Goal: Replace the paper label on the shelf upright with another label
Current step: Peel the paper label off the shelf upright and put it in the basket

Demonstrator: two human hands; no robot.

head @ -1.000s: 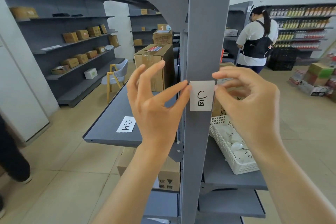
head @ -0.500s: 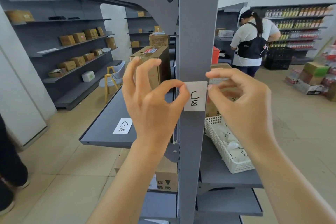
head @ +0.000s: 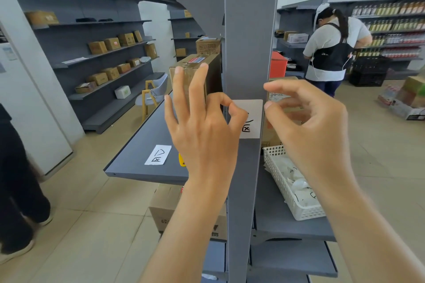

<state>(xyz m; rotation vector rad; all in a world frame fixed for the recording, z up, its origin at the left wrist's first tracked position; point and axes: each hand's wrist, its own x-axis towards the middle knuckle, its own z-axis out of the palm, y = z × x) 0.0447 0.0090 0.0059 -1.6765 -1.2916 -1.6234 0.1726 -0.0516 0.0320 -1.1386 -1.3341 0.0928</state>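
Upright: the tall grey shelf upright [head: 250, 53] stands right in front of you, from top to bottom of the view.
Label on the upright: a white paper label [head: 251, 119] sits flat on the front of the upright, about halfway up. It has black marks drawn on it, and your thumb covers some of them.
Your left hand: your left hand [head: 202, 131] is at the left edge of the label. Your thumb and first finger are curled together in a pinch at that edge. Your other three fingers stick up and spread out. You cannot tell if the paper is really caught in the pinch.
Your right hand: your right hand [head: 308, 126] is at the right edge of the label. The fingers are bent like a claw and one fingertip touches the edge of the paper. It holds nothing.
Other label: a second white label [head: 158, 154] with black marks lies flat on the grey shelf board [head: 138, 156] to your left, below your left hand.
Basket: a white basket [head: 292, 193] with white bits inside sits on the shelf to your right, under your right wrist.
Boxes: a brown cardboard box [head: 195, 76] stands behind your left fingers.
Other person: a person in a white shirt [head: 331, 46] stands far off at the right, facing away.
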